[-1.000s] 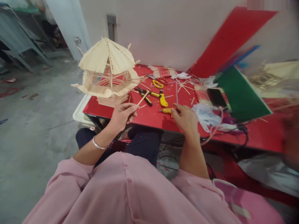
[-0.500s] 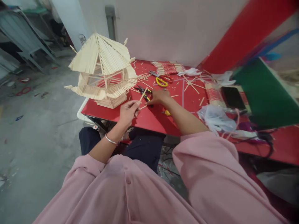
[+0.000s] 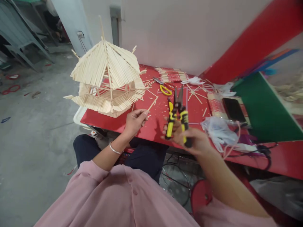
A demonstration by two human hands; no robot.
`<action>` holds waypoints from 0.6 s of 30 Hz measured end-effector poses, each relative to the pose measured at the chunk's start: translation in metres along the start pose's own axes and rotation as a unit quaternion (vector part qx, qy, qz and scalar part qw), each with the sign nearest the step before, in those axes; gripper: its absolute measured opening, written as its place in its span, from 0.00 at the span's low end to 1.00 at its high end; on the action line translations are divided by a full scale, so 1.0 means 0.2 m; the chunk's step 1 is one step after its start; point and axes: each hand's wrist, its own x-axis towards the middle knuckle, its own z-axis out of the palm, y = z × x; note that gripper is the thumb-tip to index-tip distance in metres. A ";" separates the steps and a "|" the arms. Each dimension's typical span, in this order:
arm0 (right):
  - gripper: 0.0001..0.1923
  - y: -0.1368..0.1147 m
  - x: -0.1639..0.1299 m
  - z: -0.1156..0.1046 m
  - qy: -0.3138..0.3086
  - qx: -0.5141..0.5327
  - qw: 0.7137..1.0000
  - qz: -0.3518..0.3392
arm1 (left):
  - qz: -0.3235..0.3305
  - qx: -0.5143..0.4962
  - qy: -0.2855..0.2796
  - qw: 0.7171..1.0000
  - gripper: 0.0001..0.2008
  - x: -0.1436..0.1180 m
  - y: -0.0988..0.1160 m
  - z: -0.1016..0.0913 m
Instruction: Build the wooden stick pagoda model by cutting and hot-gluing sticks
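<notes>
Pinched between the fingertips of my left hand [image 3: 136,121] is a thin wooden stick [image 3: 152,104], slanting up to the right over the table. My right hand [image 3: 189,136] grips yellow-and-black snips [image 3: 176,116] by their handles, the blades apart and pointing upward. The fingers there are a little blurred. Beyond my left hand stands a pavilion model [image 3: 109,82] built of pale sticks, with a pointed roof and a lower skirt of sticks around its base.
The red table [image 3: 118,126] holds yellow-handled scissors [image 3: 165,90], packs of sticks [image 3: 172,75], a star of joined sticks [image 3: 193,92] and loose offcuts. Rightward lie a plastic bag [image 3: 220,129], a dark phone [image 3: 234,109] and a green board [image 3: 265,110].
My right hand has lifted the snips off the table and drawn them right and toward me. The stick stays in my left hand, now lower and more slanted.
</notes>
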 end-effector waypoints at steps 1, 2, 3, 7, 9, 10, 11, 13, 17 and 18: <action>0.26 0.04 -0.07 0.05 -0.028 0.027 0.999 0.038 | 0.003 0.009 -0.007 1.000 0.17 0.00 0.01 -0.01; 0.27 0.08 -0.11 0.10 -0.029 0.024 0.997 0.060 | 0.007 0.020 -0.013 1.000 0.17 -0.01 0.02 -0.01; 0.29 0.11 -0.14 0.15 -0.035 -0.002 0.996 0.076 | 0.012 0.031 -0.017 0.999 0.17 -0.02 0.03 -0.02; 0.32 0.13 -0.14 0.21 -0.030 -0.179 0.983 -0.002 | 0.049 0.066 -0.024 0.996 0.15 -0.06 0.07 -0.06; 0.37 0.12 -0.11 0.21 -0.036 -0.221 0.973 -0.062 | 0.069 0.084 -0.025 0.994 0.14 -0.09 0.10 -0.07; 0.39 0.12 -0.11 0.21 -0.038 -0.233 0.968 -0.083 | 0.077 0.092 -0.025 0.992 0.13 -0.11 0.11 -0.08; 0.40 0.12 -0.10 0.20 -0.039 -0.244 0.964 -0.099 | 0.084 0.101 -0.027 0.991 0.12 -0.12 0.12 -0.08; 0.42 0.13 -0.10 0.21 -0.036 -0.265 0.955 -0.125 | 0.096 0.122 -0.035 0.987 0.10 -0.15 0.13 -0.08; 0.44 0.13 -0.13 0.22 -0.021 -0.313 0.937 -0.156 | 0.129 0.179 -0.063 0.973 0.08 -0.21 0.16 -0.06; 0.44 0.12 -0.14 0.23 -0.015 -0.322 0.934 -0.156 | 0.137 0.192 -0.068 0.969 0.08 -0.22 0.17 -0.06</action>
